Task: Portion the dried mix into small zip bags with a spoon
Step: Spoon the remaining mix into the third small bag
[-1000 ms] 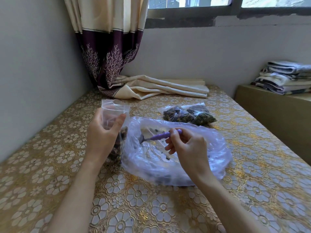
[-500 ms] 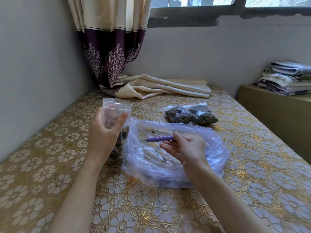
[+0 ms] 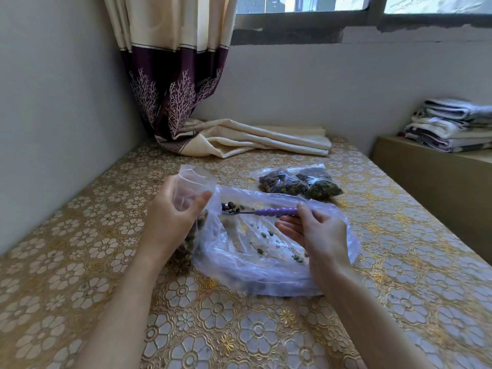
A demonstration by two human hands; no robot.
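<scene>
My left hand point(image 3: 173, 217) grips a small clear zip bag point(image 3: 195, 182) upright, its mouth open at the top and dark dried mix in its lower part. My right hand point(image 3: 316, 235) pinches the purple handle of a spoon point(image 3: 266, 211). The spoon lies level, and its bowl holds a few dark pieces just right of the small bag. Both sit over a large clear plastic bag point(image 3: 266, 262) lying open on the table, with scattered bits of dried mix point(image 3: 266, 235) inside.
Two filled small bags of dried mix point(image 3: 300, 182) lie behind the large bag. The table point(image 3: 80, 275) has a gold floral cloth. A curtain point(image 3: 175, 75) and its folded end point(image 3: 255, 139) lie at the back. Stacked folded cloths point(image 3: 452, 123) rest on a low cabinet at right.
The spoon has risen out of the large bag with dried mix in its bowl and moved left toward the small bag's side. The left hand keeps holding the small bag.
</scene>
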